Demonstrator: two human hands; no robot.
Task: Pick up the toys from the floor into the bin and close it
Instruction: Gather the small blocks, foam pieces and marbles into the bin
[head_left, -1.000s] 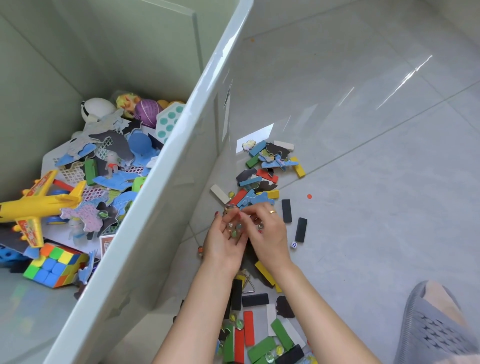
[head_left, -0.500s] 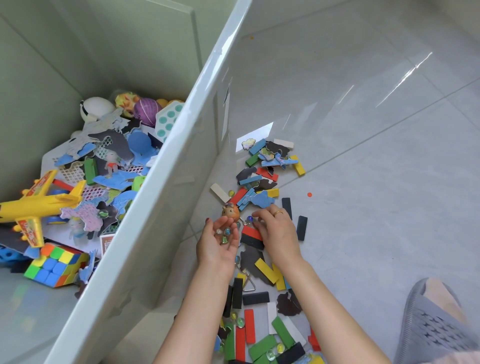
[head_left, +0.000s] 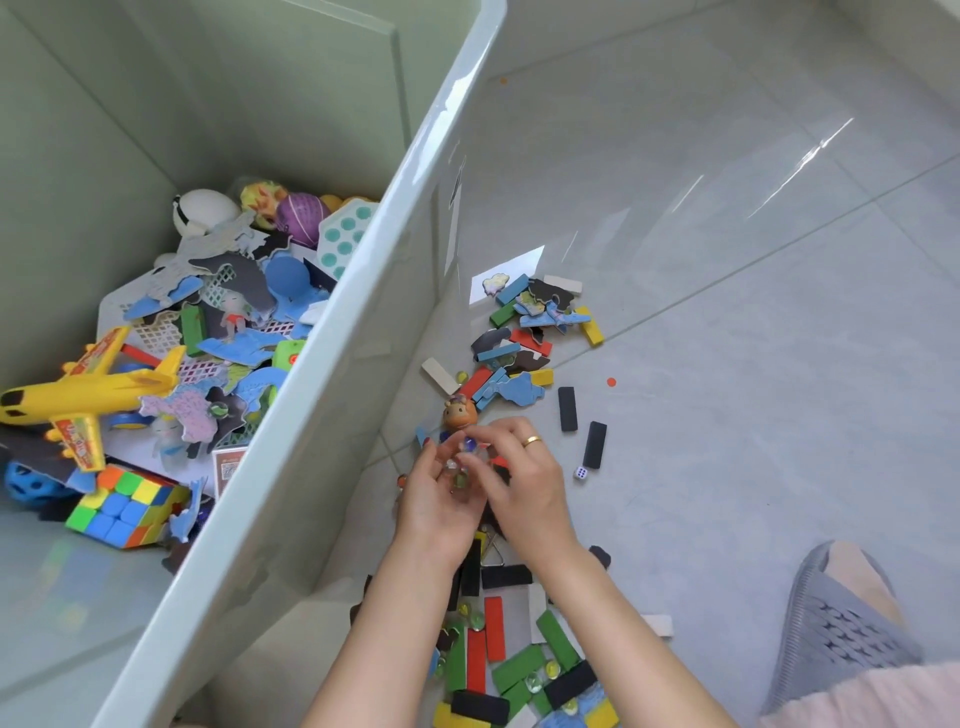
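Note:
A tall pale green bin (head_left: 332, 364) stands open at the left, with a yellow toy plane (head_left: 78, 395), a colour cube (head_left: 124, 506) and puzzle pieces inside. On the floor beside it lie coloured blocks (head_left: 498, 649), puzzle pieces (head_left: 519, 389) and glass marbles. My left hand (head_left: 436, 504) is cupped palm up and holds several marbles (head_left: 460, 478). My right hand (head_left: 524, 478), with a ring, pinches a blue marble (head_left: 470, 443) over the left palm. A small orange figurine (head_left: 460, 413) stands just beyond the fingers.
Two black blocks (head_left: 567, 409) and a white die (head_left: 581, 473) lie right of my hands. A foot in a grey slipper (head_left: 841, 618) is at the lower right. Glossy grey floor tiles stretch to the right.
My right hand has left the floor pile and come back over the left palm with a marble. The left hand stays cupped with marbles.

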